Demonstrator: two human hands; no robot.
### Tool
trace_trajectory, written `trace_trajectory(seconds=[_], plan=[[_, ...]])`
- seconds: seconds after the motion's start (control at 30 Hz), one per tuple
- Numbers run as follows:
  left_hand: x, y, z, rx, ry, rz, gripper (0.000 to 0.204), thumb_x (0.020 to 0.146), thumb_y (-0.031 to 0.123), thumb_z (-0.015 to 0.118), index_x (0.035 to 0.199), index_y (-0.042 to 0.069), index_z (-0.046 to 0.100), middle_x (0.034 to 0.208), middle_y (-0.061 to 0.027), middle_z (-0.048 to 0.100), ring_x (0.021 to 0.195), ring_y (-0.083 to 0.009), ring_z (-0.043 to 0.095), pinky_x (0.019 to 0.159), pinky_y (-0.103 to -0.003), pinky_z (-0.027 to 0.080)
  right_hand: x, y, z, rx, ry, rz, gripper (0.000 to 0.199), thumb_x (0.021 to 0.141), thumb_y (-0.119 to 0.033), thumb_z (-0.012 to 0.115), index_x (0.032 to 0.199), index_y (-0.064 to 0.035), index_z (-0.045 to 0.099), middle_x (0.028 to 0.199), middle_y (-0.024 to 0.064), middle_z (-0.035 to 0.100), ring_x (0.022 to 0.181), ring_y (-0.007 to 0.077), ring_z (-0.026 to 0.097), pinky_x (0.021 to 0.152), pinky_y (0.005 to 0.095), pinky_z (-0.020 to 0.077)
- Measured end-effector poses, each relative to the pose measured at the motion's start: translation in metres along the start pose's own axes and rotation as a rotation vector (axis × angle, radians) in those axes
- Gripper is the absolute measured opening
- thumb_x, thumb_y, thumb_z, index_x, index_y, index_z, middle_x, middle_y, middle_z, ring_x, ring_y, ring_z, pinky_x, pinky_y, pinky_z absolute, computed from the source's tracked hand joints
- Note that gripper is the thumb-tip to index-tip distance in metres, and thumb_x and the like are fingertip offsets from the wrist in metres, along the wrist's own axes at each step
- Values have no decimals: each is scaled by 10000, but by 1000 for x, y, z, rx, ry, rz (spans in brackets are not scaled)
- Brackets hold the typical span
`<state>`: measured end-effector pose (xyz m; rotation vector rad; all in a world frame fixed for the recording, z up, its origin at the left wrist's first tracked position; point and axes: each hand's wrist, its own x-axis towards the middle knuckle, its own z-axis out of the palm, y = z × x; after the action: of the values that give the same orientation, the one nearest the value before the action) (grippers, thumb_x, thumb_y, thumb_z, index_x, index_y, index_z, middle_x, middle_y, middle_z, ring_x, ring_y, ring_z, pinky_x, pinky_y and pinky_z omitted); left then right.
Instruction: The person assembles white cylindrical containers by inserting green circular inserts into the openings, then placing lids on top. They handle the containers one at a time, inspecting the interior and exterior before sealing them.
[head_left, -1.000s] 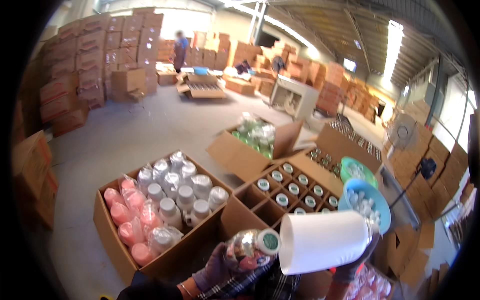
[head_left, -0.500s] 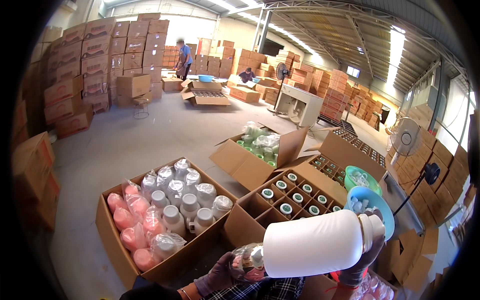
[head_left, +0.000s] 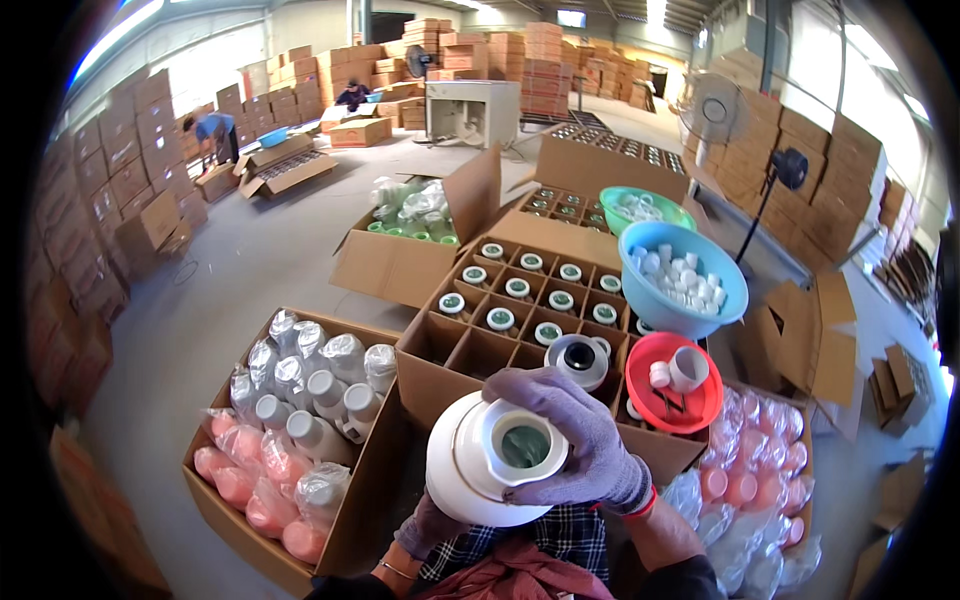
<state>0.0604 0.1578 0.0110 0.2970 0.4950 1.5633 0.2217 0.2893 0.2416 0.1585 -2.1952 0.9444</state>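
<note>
A white vacuum flask [head_left: 462,470] stands tilted in front of me, its wide mouth up and a greenish glass lining showing inside. My gloved right hand [head_left: 585,430] grips it around the neck and rim. Below, my gloved left hand [head_left: 430,525] holds its lower side, fingers mostly hidden behind the body. Just beyond the right hand sits a grey-white flask top [head_left: 579,362] with a dark round centre, at the near edge of a divided cardboard box [head_left: 440,345]. Glass liners with white-rimmed mouths fill several of that box's compartments.
At left, a carton [head_left: 225,520] holds bagged pink and grey flasks; bagged pink pieces [head_left: 755,470] lie at right. A red bowl [head_left: 712,395] with a white cup and a blue basin [head_left: 640,300] of white caps rest by the divided box. Two people work far off.
The flask has swung from lying sideways at right to upright before me, mouth up. My right hand moved left with it; my left hand now meets its lower side. My view turned right and down.
</note>
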Motion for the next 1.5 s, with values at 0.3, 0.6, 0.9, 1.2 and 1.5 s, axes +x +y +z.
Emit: trace_trajectory(seconds=[0.3,0.6,0.9,1.2,1.5], plan=[[25,4,1,-65,-26,-31,537,1006,326,511,1456,43,433,1472,-123,492,1348,-266,479,1122,-411,403,-10,1,3,75,-36,37,853,718,-355,881,1380,32,507,1293,199,582,1210,330,580,998,410,474],[33,4,-14,30,7,-7,497,982,221,579,1427,29,471,1443,-125,521,1319,-265,508,1104,-399,425,-36,19,14,96,236,142,842,744,-340,832,1414,34,486,1373,200,526,1271,319,514,1069,421,398],[65,133,83,1840,-429,225,498,891,237,690,1335,44,571,1222,-145,644,1123,-277,640,960,-352,520,-200,4,94,-164,231,984,682,888,-239,722,1408,5,354,1240,250,583,1111,400,627,970,443,488],[112,22,108,2269,-929,-594,426,921,501,609,1044,96,660,1024,-123,668,945,-323,689,809,-434,549,-199,68,5,-747,-343,612,179,909,-294,617,949,-127,669,899,91,663,797,322,673,677,436,561],[104,31,99,1998,-652,125,346,906,382,688,1123,112,687,1037,-124,654,935,-301,674,825,-383,543,-108,282,-89,-742,-371,503,572,769,-22,684,1305,-206,609,1357,207,457,1135,433,575,1019,456,485]])
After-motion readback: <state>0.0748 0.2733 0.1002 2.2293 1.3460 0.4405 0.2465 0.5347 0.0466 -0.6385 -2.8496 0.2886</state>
